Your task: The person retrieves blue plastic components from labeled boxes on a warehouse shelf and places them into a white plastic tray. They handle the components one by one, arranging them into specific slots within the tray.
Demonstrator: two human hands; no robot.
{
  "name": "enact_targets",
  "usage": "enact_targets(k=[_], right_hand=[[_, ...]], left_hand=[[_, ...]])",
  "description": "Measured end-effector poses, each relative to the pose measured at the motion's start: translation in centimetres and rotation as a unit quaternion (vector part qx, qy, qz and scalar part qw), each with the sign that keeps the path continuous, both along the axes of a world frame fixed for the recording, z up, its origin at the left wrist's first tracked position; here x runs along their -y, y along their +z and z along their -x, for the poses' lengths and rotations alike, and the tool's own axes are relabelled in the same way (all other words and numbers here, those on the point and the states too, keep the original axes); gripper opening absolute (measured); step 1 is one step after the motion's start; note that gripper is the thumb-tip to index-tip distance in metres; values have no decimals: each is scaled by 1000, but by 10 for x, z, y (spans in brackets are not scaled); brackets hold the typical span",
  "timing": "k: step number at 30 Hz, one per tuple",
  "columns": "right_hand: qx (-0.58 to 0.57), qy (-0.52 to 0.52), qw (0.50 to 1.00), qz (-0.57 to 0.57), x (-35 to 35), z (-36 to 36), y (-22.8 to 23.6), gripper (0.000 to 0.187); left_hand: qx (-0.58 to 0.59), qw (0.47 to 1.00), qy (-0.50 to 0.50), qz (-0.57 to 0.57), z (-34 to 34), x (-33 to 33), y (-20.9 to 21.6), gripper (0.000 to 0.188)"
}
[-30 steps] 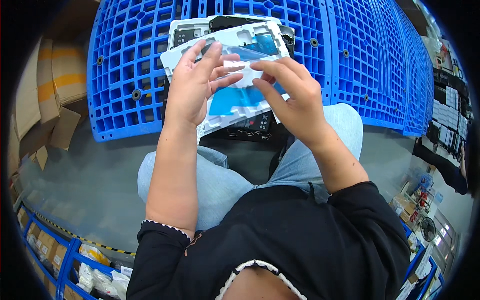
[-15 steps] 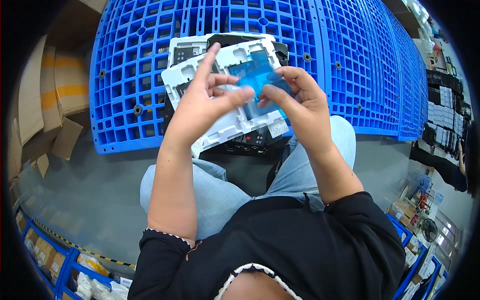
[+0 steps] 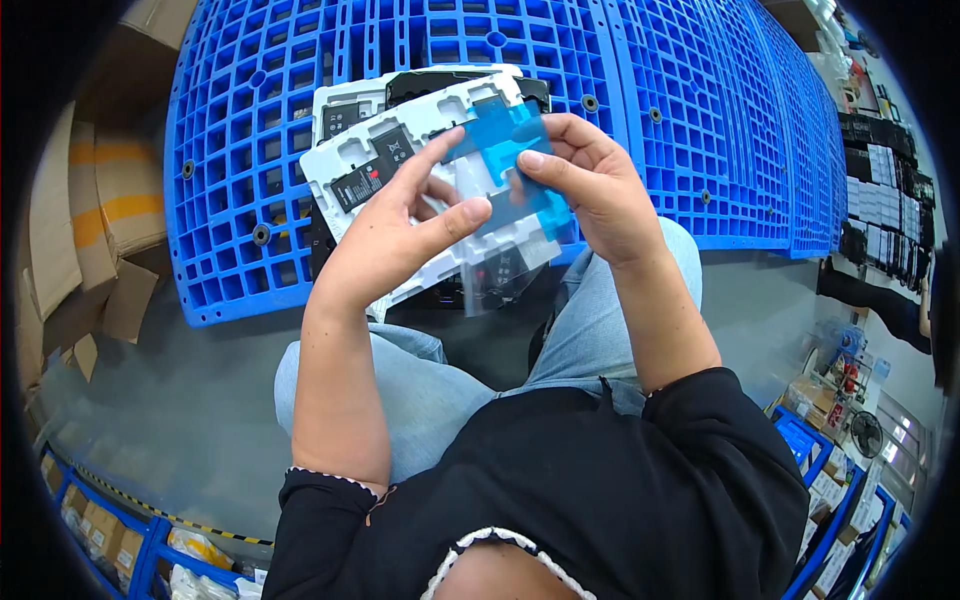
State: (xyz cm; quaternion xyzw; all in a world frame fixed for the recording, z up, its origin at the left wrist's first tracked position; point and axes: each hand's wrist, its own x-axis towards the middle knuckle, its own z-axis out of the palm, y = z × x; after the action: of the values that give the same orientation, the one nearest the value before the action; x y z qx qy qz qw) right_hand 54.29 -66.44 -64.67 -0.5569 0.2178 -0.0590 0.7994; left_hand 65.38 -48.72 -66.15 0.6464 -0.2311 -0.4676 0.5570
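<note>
Left of the blue film (image 3: 492,132), black battery (image 3: 354,187), white print, red mark.

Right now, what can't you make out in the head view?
All in the head view:
Left hand: whether it touches the blue film cannot be told; fingers overlap it.
Right hand: some fingertips, obscured by the film.
Lower tray: mostly covered by the upper white tray.
Black flat piece: printing too small.
Person at right: cut off by the dark rim.
</note>
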Motion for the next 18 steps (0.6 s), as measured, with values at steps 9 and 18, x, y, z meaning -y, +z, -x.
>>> enact_targets(k=[9, 18], right_hand=[[-1, 11, 999, 40, -6, 4, -1, 33], [-120, 216, 959, 140, 32, 9, 9, 39]], left_hand=[[-46, 996, -11, 77, -8, -2, -9, 20], [22, 997, -60, -33, -8, -9, 6, 22]])
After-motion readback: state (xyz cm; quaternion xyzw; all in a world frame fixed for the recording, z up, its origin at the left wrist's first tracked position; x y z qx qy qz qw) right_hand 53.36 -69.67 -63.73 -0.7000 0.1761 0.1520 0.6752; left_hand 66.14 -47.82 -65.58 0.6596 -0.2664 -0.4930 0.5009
